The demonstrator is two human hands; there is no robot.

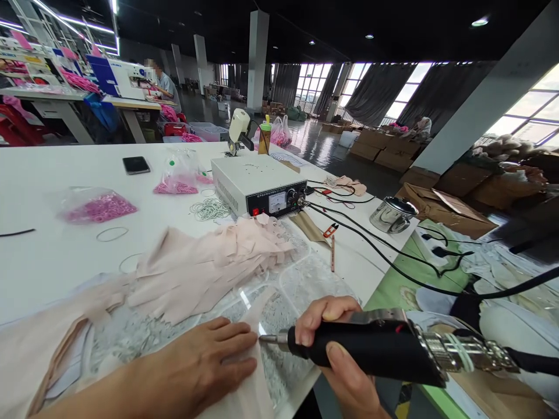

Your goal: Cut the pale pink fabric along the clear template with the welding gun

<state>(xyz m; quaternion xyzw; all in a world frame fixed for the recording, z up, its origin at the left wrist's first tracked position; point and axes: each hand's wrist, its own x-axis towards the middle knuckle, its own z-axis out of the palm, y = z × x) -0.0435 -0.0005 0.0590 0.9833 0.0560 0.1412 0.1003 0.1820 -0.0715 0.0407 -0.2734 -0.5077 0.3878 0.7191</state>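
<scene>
My left hand (205,361) lies flat, fingers spread, on a strip of pale pink fabric (257,378) over a clear plate (292,291). My right hand (340,349) is wrapped round a black handheld cutter (362,346) with a metal tip and a cable at its rear. The tip touches or nearly touches the fabric's right edge, beside my left fingertips. Beyond my left hand lies a heap of pale pink cut pieces (209,262). More fabric (30,349) lies at the lower left.
A white control box (257,180) stands behind the heap, with black cables running right. Around it are bags of pink rings (100,206), a phone (136,165), a bottle (264,137), red snips (331,230) and a metal mug (393,215). A person (166,84) sits at the back left.
</scene>
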